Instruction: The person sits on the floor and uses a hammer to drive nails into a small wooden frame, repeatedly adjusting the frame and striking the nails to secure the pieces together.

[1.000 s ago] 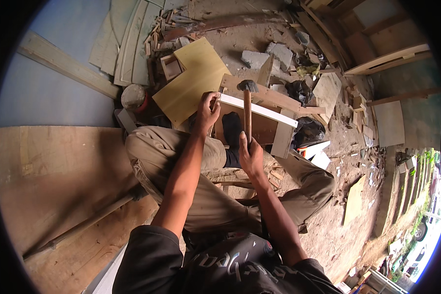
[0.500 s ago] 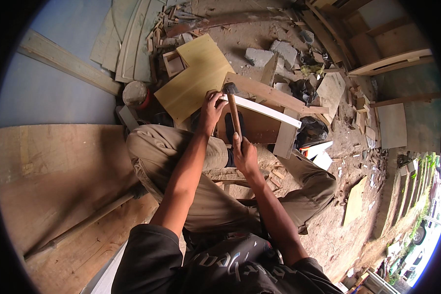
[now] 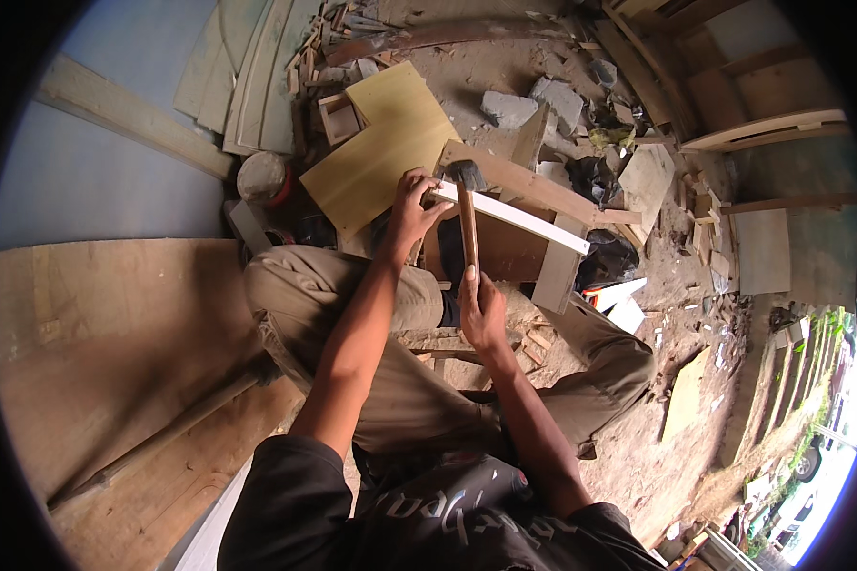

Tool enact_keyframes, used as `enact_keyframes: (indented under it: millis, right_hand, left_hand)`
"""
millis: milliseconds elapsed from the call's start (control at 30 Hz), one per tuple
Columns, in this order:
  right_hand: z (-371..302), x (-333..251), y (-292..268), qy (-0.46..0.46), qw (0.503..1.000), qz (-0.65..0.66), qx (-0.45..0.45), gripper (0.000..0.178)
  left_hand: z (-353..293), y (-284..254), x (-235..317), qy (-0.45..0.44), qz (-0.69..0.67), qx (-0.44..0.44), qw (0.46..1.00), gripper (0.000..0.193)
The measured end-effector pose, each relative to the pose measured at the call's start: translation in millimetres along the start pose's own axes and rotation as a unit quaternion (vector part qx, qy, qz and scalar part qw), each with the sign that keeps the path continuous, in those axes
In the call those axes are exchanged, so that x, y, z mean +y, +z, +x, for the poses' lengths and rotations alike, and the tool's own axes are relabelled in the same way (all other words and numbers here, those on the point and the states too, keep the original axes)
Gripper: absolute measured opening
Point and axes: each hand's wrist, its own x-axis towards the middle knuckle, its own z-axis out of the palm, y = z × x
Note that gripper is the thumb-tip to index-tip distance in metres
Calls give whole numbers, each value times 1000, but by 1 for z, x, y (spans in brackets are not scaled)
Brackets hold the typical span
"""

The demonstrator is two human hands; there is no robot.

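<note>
My right hand (image 3: 483, 309) is wrapped round the lower end of a wooden hammer handle (image 3: 469, 233). The dark hammer head (image 3: 466, 174) is at the far end, just over the white strip (image 3: 519, 217). That long narrow strip slopes down to the right, in front of my knees. My left hand (image 3: 413, 205) grips its left end, with thumb and fingers closed about it; whether a small nail is between them I cannot tell. Under the strip is a brown wooden panel (image 3: 509, 249), and a pale board (image 3: 558, 271) meets it near the right end.
A yellowish plywood sheet (image 3: 381, 143) lies beyond my left hand. Behind the strip is a wooden plank (image 3: 524, 179). Farther off are concrete blocks (image 3: 508, 109), black plastic (image 3: 595, 181) and wood scraps. A bucket (image 3: 262, 178) stands at the left, near a large wooden board (image 3: 114, 333).
The hammer head has shifted a little to the right along the strip, and my right hand has moved slightly right with it. My left hand stays at the strip's left end.
</note>
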Motion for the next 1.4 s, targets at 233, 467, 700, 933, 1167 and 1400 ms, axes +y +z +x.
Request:
enact_keyframes:
  millis: [233, 467, 700, 933, 1167, 1400]
  right_hand:
    - [-1, 15, 2, 33, 995, 94, -5, 61]
    - [1, 2, 0, 50, 998, 36, -33, 66]
    - [6, -2, 7, 48, 998, 23, -43, 67]
    - [7, -11, 9, 16, 999, 39, -16, 64]
    - [5, -22, 6, -31, 999, -5, 12, 57]
    - [6, -20, 3, 5, 1000, 30, 8, 60]
  left_hand:
    - [6, 2, -21, -26, -109, -72, 991, 26]
    - [13, -3, -26, -45, -124, -118, 984, 24]
    - [27, -10, -34, -66, -143, -196, 968, 25]
    - [27, -8, -31, -40, -147, -163, 975, 25]
    - [31, -11, -28, 19, -59, -185, 981, 28]
    - [29, -11, -30, -20, -91, -192, 977, 28]
